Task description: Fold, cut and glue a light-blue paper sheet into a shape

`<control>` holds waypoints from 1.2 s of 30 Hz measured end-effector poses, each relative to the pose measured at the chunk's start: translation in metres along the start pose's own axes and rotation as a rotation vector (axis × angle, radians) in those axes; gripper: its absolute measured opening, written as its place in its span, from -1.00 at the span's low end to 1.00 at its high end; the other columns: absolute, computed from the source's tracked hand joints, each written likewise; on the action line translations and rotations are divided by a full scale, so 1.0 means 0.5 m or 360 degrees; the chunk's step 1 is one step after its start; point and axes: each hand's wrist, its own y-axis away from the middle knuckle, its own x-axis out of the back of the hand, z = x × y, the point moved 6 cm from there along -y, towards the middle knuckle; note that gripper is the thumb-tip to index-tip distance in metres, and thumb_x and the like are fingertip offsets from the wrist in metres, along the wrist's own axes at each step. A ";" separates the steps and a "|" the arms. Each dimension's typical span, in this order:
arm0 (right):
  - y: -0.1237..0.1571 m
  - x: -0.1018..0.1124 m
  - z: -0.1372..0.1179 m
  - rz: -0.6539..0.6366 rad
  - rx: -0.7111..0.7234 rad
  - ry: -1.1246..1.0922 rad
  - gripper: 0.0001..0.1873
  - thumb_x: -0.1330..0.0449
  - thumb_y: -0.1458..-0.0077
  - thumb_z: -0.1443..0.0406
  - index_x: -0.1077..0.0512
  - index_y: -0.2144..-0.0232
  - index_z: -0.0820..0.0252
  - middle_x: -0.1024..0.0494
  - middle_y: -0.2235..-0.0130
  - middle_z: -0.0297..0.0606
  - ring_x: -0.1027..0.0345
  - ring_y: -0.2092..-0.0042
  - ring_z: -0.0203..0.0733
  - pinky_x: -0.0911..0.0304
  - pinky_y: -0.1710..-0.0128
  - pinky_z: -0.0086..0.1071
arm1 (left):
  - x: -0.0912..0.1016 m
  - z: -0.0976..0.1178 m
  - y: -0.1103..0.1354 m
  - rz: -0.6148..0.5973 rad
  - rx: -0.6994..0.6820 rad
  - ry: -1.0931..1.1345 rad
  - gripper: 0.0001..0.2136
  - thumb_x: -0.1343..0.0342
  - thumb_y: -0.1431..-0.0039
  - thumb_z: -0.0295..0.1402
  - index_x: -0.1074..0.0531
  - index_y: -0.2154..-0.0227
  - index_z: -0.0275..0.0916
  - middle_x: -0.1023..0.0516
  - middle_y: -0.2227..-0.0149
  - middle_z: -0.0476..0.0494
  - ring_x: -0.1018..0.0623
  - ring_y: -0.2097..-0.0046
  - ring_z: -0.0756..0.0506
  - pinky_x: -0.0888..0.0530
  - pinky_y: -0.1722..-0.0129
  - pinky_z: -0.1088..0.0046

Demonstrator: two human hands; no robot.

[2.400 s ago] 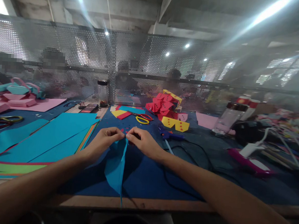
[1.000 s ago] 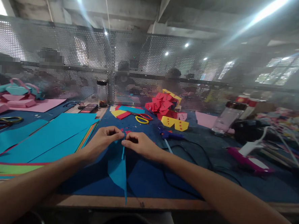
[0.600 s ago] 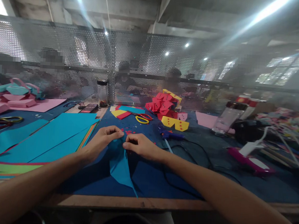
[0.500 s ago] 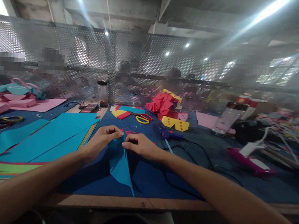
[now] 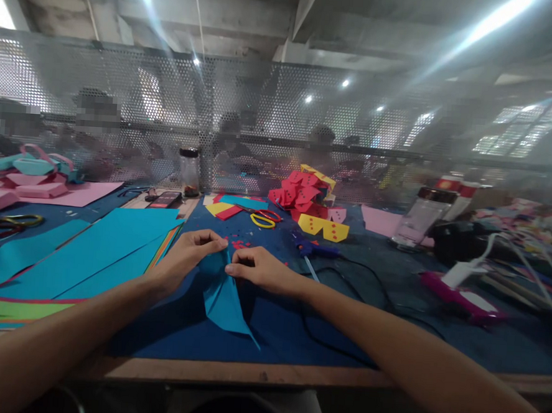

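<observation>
A folded sheet of blue paper (image 5: 227, 306) hangs between my hands, its lower corner pointing toward the table's front edge. My left hand (image 5: 192, 254) pinches its upper end between thumb and fingers. Just to the right and slightly lower, my right hand (image 5: 260, 269) grips the same sheet along its creased edge. The fingers of both hands are closed and partly hide the top of the fold. Left of my hands lies a stack of blue sheets (image 5: 109, 252), with sheets of other colours beneath it.
Red-and-yellow-handled scissors (image 5: 264, 218), a yellow dotted paper piece (image 5: 324, 228) and a red paper pile (image 5: 300, 192) lie beyond my hands. To the right are a blue glue gun (image 5: 317, 249) with its black cable, a clear bottle (image 5: 422, 218) and a magenta power strip (image 5: 462, 299).
The lower tip of the blue paper has swung slightly to the right and up. Both hands keep their grip in nearly the same place.
</observation>
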 end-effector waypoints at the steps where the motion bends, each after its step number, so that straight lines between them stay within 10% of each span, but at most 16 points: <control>1: 0.000 0.000 0.002 0.0000 -0.0004 0.0019 -0.61 -0.21 -0.12 0.03 -0.36 0.51 0.23 -0.43 0.50 -0.37 -0.27 0.42 -0.29 -0.11 0.41 -0.43 | 0.000 0.001 0.000 0.0000 -0.0004 0.0008 -0.73 -0.32 0.05 -0.15 -0.47 0.51 -0.26 -0.39 0.56 0.03 -0.28 0.55 0.05 -0.19 0.58 0.53; 36: 0.005 0.006 -0.007 0.0072 0.0027 0.0117 -0.56 -0.17 -0.13 0.00 -0.31 0.55 0.22 -0.27 0.53 -0.43 -0.10 0.45 -0.34 0.02 0.45 -0.43 | -0.010 -0.016 -0.010 -0.0161 0.0035 0.0169 -0.73 -0.43 0.20 -0.29 -0.52 0.44 -0.26 -0.53 0.45 -0.02 -0.46 0.45 0.00 -0.35 0.46 0.51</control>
